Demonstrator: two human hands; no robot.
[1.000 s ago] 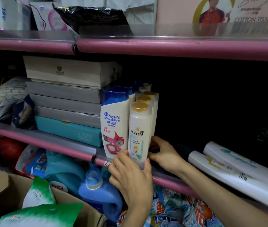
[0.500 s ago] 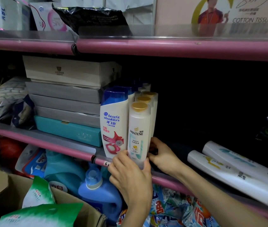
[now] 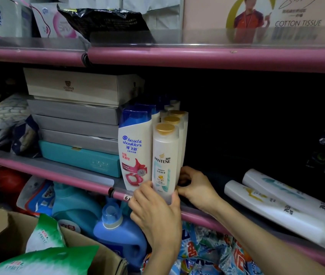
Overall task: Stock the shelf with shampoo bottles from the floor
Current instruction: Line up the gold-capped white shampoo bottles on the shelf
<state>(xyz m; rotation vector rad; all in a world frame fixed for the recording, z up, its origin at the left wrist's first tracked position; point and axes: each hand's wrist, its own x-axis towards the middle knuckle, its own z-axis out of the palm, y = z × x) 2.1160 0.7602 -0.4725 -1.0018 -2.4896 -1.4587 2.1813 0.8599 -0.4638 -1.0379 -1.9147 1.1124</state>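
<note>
The left hand [image 3: 155, 213] and right hand [image 3: 196, 187] clasp the base of the front Pantene bottle [image 3: 164, 159] at the shelf edge [image 3: 82, 179]. Behind stand 2 more; beside lie 2 Pantene bottles [image 3: 277, 207], apparently unstood yet.

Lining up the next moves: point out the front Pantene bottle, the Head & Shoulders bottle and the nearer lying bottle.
Front Pantene bottle [image 3: 164, 161], head view, on its label.
Head & Shoulders bottle [image 3: 133, 147], head view, on its front label.
Nearer lying bottle [image 3: 273, 210], head view, mid-body.
</note>
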